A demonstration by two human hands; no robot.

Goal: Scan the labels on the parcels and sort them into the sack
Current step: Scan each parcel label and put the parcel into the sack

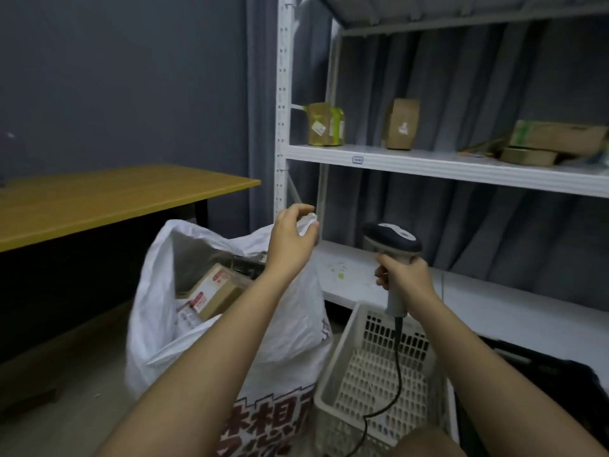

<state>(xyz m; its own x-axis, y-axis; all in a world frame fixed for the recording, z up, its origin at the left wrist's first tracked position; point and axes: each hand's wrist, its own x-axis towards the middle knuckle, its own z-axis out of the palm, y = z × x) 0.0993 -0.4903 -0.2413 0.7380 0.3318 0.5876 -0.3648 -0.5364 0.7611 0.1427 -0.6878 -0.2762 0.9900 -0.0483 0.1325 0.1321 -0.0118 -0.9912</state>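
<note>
Two bare forearms are extended forward over a white sack (230,324) and a perforated plastic basket (369,374), which stands touching the sack's right side. Open floor is left to the left of the sack, below a wooden table (115,199). Large red characters are printed on the sack's front, cut off by the frame edge; inside its open mouth a cardboard parcel (214,290) with a red-and-white label is seen, the print too small to be read. The sack's upper rim is pinched by the left hand (290,239), whose fingers are curled over the fabric. Right of the sack, above the basket, a corded scanner (393,245) is gripped by its handle in the right hand (405,278). Behind the sack a white shelving unit (428,163) is seen, with more parcels (326,125) standing on it.
</note>
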